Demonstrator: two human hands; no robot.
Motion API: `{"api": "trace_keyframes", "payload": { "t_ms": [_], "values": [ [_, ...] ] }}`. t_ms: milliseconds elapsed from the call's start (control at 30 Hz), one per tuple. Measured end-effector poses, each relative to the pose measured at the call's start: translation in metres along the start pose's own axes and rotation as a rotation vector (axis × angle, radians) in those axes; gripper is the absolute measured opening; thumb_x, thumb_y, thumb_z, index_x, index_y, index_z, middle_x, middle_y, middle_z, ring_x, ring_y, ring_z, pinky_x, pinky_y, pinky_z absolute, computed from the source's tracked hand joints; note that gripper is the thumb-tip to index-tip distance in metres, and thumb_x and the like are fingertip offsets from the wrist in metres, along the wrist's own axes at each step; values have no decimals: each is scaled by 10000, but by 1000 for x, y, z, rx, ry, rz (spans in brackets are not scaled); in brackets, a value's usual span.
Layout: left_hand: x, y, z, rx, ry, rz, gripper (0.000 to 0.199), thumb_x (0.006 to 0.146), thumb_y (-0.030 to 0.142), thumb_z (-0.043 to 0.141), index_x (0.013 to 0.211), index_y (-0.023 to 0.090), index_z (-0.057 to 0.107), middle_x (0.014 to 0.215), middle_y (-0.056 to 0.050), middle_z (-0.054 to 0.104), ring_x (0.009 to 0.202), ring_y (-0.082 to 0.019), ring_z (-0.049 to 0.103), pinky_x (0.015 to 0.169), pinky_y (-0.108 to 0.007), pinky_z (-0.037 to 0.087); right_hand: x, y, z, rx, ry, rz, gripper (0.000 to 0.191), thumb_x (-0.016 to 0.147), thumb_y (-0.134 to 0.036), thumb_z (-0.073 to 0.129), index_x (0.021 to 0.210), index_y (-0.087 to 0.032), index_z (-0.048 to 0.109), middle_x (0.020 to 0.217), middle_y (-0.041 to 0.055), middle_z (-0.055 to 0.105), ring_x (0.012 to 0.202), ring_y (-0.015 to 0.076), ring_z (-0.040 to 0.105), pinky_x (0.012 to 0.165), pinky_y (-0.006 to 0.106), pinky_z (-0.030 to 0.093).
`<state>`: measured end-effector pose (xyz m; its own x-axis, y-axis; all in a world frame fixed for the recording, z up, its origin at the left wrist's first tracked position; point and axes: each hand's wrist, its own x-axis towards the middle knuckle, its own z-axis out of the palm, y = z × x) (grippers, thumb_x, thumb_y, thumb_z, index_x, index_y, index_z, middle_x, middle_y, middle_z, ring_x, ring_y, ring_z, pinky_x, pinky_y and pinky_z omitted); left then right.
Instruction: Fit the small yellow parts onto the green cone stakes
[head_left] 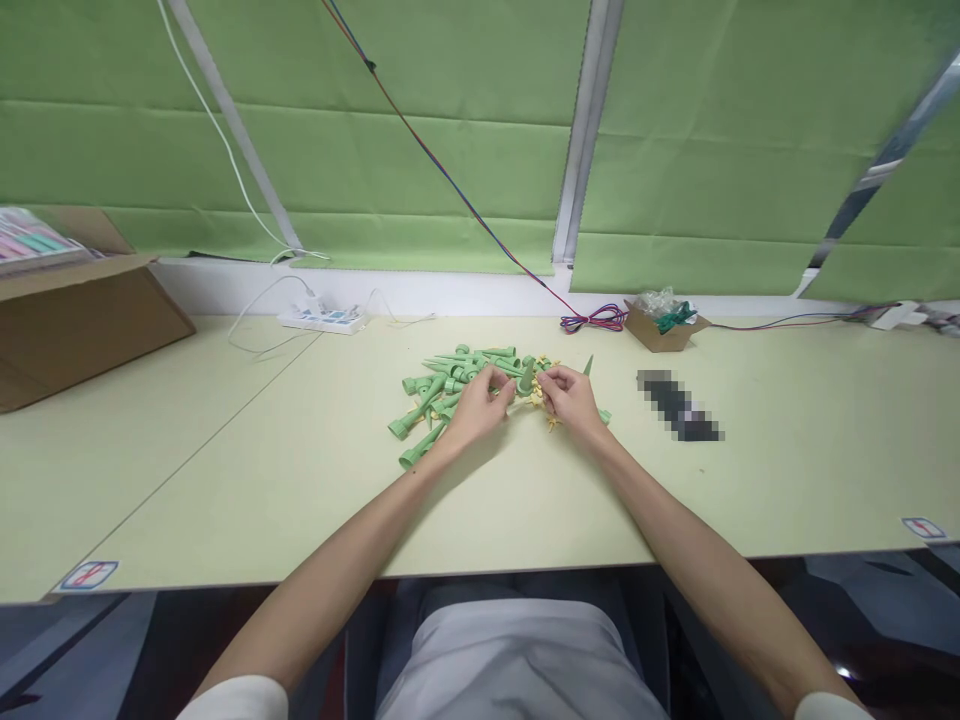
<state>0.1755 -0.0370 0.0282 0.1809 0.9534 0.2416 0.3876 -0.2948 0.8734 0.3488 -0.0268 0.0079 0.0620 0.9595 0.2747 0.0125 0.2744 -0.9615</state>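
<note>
In the head view, my left hand (481, 408) is closed in a pinch at the lower end of a green plastic spike (527, 377), which points upward between my hands. My right hand (573, 398) is pinched just to the right of it. What its fingertips hold is too small to make out. Around and behind my left hand lies a heap of green plastic spikes (427, 400) with hollow, cup-like ends. Small yellow branched pieces (553, 424) are scattered below and between my hands. Another green spike tip (589, 365) shows behind my right hand.
A small cardboard box (660, 335) with plastic wrap stands at the back right, beside a coiled cable (596, 319). A blurred dark object (679, 405) lies on the right. At left are a power strip (322, 318) and a large cardboard box (90, 325).
</note>
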Motion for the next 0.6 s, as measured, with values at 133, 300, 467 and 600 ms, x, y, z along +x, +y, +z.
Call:
{"api": "trace_keyframes", "payload": {
  "t_ms": [133, 300, 467, 600],
  "values": [
    [0, 8, -3, -299, -235, -314, 497, 929, 602, 519, 780, 138, 614, 776, -75, 658, 503, -125, 583, 428, -246, 380, 0, -1, 0, 24, -18, -47, 468, 721, -635, 737, 699, -191, 592, 491, -44, 478, 409, 90, 380, 410, 249, 269],
    [1, 8, -1, -490, -312, -461, 569, 869, 671, 582, 799, 120, 704, 775, -101, 682, 516, -113, 574, 405, -227, 362, -1, -2, 2, 61, -67, -94, 472, 716, -643, 741, 699, -198, 585, 491, -43, 488, 402, 90, 388, 404, 253, 275],
    [0, 7, -2, -489, -295, -449, 546, 860, 652, 614, 779, 122, 719, 780, -110, 685, 519, -113, 563, 413, -236, 355, -2, -5, 2, 80, -90, -82, 498, 699, -665, 751, 686, -200, 574, 481, -44, 491, 384, 90, 390, 394, 253, 273],
    [0, 8, -4, -486, -313, -417, 533, 840, 644, 647, 801, 118, 717, 786, -106, 679, 533, -115, 569, 435, -243, 376, -2, -4, 2, 87, -89, -65, 521, 675, -683, 764, 684, -196, 578, 477, -46, 494, 377, 86, 384, 387, 249, 267]
  ]
}}
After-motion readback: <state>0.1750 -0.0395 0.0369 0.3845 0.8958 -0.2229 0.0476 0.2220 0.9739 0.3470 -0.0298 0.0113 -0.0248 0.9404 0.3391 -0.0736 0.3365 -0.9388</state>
